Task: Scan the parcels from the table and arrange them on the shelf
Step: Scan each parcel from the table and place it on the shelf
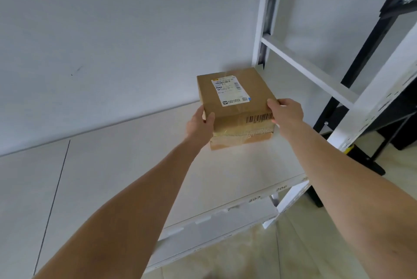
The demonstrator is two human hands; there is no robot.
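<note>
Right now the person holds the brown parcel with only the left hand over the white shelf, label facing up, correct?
Not quite: the head view shows both hands on the brown parcel, the left hand and the right hand. It is over the white shelf, label up.

Brown parcel (234, 95) on white shelf (237, 172)

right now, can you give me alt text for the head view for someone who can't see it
Two bare hands, left hand and right hand, grip the sides of a brown cardboard parcel with a white shipping label on top, holding it on or just above a white shelf beside a pale wall.
</note>
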